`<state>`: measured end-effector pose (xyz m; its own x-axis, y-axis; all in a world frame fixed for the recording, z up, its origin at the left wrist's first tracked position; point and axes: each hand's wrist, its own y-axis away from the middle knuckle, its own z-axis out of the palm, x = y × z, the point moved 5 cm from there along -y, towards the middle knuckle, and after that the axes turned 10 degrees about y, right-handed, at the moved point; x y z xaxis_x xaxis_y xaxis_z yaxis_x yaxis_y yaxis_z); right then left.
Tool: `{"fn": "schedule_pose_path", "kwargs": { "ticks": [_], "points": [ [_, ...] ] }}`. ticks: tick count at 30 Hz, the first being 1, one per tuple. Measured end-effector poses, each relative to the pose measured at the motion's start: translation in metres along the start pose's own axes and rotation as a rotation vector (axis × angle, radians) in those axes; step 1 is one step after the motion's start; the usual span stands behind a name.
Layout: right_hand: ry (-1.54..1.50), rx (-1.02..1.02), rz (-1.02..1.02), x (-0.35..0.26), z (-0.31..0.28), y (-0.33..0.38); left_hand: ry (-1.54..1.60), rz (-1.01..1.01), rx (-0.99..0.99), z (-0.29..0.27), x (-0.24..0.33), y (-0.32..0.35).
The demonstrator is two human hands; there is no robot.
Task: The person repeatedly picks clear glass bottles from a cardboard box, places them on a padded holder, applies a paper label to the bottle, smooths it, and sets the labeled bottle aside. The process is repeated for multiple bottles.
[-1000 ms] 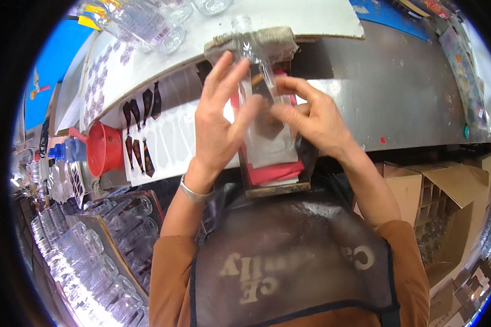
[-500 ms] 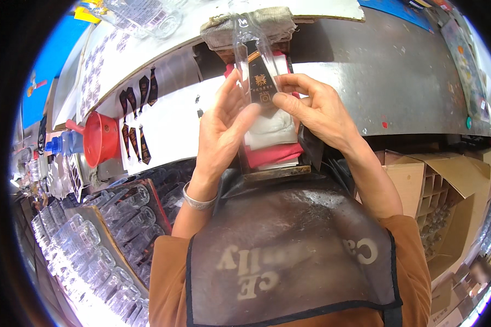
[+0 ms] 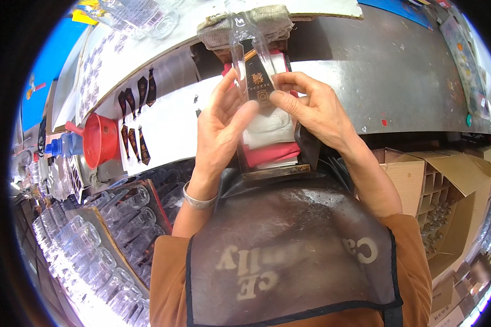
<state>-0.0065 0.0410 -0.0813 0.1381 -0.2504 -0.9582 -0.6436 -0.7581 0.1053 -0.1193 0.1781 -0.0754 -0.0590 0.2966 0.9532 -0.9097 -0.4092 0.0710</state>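
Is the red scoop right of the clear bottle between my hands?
No, the red scoop is left of the bottle, beyond the left hand.

Clear bottle: mouth cut off by top edge.

Left head-worn fisheye; looked steeply down from above the glossy brown, black-edged apron, facing out across the flat grey metal benchtop. Close: bare left hand, bare right hand above mid-view.

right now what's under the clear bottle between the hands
The bottle lies over folded beige cloth and white cloth; its black label hides whatever is directly behind.
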Motion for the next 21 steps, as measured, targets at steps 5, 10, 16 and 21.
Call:
{"fn": "schedule_pose_path", "kwargs": {
  "ticks": [5,10,16,21],
  "points": [
    [-0.074,-0.055,0.035,0.009,-0.003,-0.002,0.002,-0.006,0.015,-0.001,-0.002,-0.001],
    [-0.544,0.275,0.278,0.063,-0.039,-0.014,-0.005,0.011,0.027,-0.001,-0.004,0.000],
    [-0.335,0.196,-0.028,0.001,-0.046,-0.024,-0.017,0.026,0.035,0.001,-0.002,0.002],
    [0.526,0.228,-0.654,-0.075,-0.033,-0.049,-0.015,0.055,0.015,0.006,-0.002,-0.001]
  ]
}}
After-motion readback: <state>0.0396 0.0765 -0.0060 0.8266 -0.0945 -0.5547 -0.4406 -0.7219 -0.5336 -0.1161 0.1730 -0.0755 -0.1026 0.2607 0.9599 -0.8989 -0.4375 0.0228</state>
